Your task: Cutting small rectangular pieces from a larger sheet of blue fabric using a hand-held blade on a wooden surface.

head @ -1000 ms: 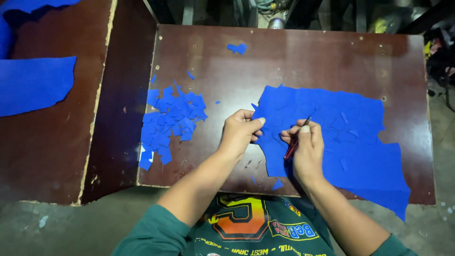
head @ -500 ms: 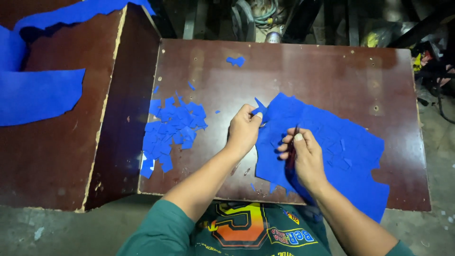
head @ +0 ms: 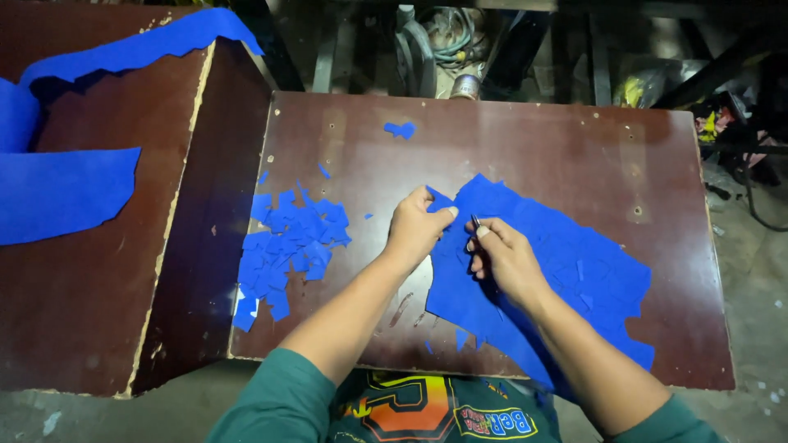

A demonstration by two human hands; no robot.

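- Left hand [head: 416, 232] pinches the edge of a large ragged blue fabric sheet [head: 558, 271] on the dark brown wooden bench [head: 533, 148].
- Right hand [head: 505, 258] is clamped on a small thin dark tool [head: 475, 221].
- A pile of cut blue scraps [head: 287, 246] lies near the left hand.

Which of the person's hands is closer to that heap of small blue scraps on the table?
Left. The left hand pinches the big blue sheet at its edge, just right of the scrap pile. The right hand lies farther right, on the sheet, holding a thin tool.
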